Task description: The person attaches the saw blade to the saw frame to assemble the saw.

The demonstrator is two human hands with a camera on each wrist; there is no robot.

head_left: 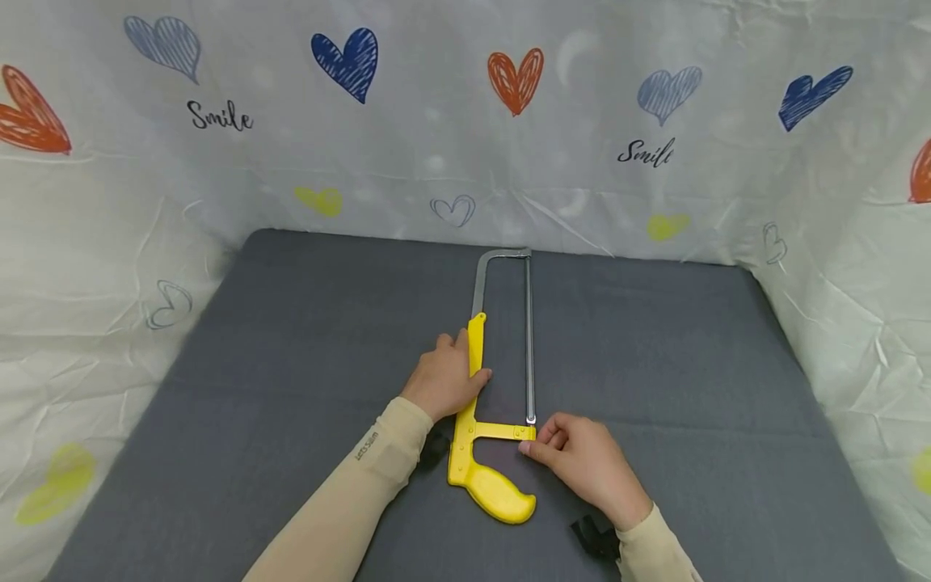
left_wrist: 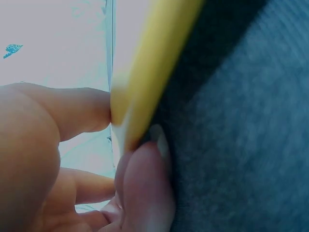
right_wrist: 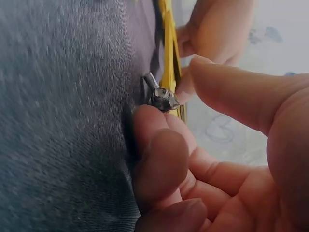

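A hacksaw (head_left: 493,488) with a yellow handle and a steel frame lies flat on the grey mat (head_left: 291,364), its blade (head_left: 528,339) pointing away from me. My left hand (head_left: 452,373) grips the yellow back bar (left_wrist: 149,63) between thumb and fingers, just above the handle. My right hand (head_left: 544,446) is at the handle end of the blade. Its thumb and forefinger pinch the small metal wing nut (right_wrist: 161,96) there. The handle grip itself lies free between my two wrists.
A white cloth with hearts and the word "Smile" (head_left: 218,117) walls the mat on the far side and both flanks. Bare mat lies left and right of the saw. Dark wrist straps (head_left: 595,537) show at my cuffs.
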